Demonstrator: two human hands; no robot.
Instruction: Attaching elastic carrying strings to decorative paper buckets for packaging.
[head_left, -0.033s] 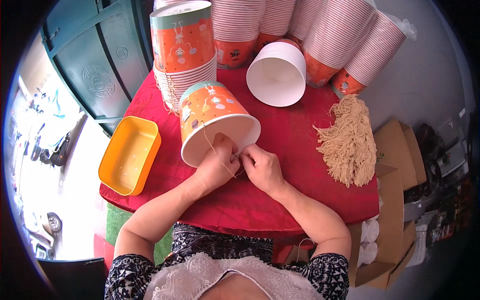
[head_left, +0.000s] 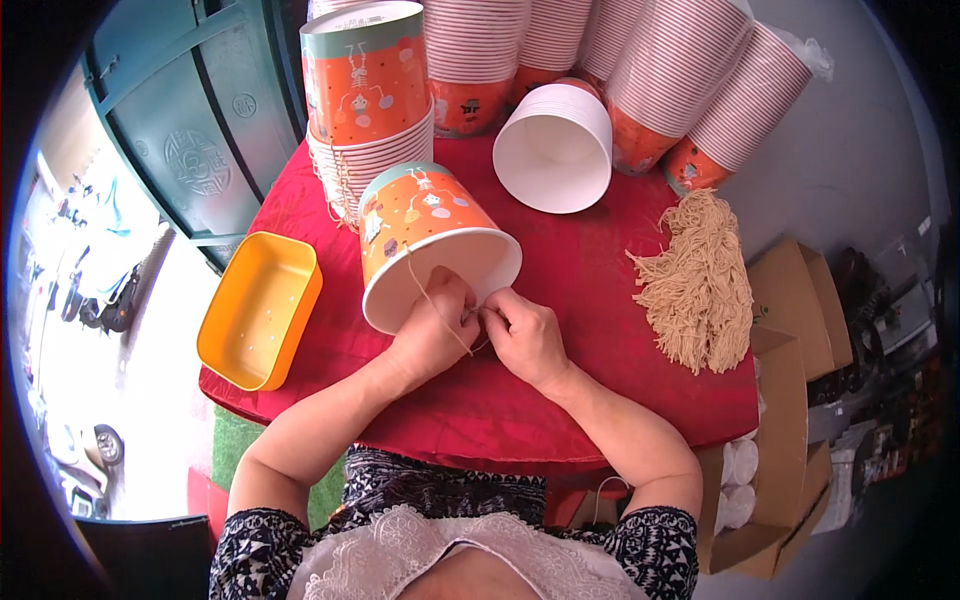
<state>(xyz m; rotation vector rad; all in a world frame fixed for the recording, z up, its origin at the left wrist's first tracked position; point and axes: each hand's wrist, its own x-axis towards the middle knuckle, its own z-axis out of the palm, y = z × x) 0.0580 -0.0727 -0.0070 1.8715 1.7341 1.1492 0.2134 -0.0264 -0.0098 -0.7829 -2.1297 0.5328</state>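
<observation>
A paper bucket [head_left: 428, 212], orange with a teal band and cartoon prints, lies tilted on the red-covered table, its white mouth facing me. Through its wall near the rim runs a thin beige cord [head_left: 418, 277], which crosses over my left hand and hangs in a loop below. My left hand [head_left: 436, 325] is partly inside the mouth, its fingers closed. At the rim my right hand [head_left: 523, 336] pinches with thumb and forefinger against the left fingertips. Both seem to grip the cord's end there, though the fingers mostly cover it.
A yellow plastic basket [head_left: 263, 310] sits on the left of the table [head_left: 590, 400]. A bundle of beige cords [head_left: 697, 285] lies at the right. Behind stand stacked buckets [head_left: 365, 90], one white-mouthed bucket stack [head_left: 553, 150] on its side and tall bucket stacks [head_left: 680, 60]. Cardboard boxes [head_left: 780, 420] flank the right edge.
</observation>
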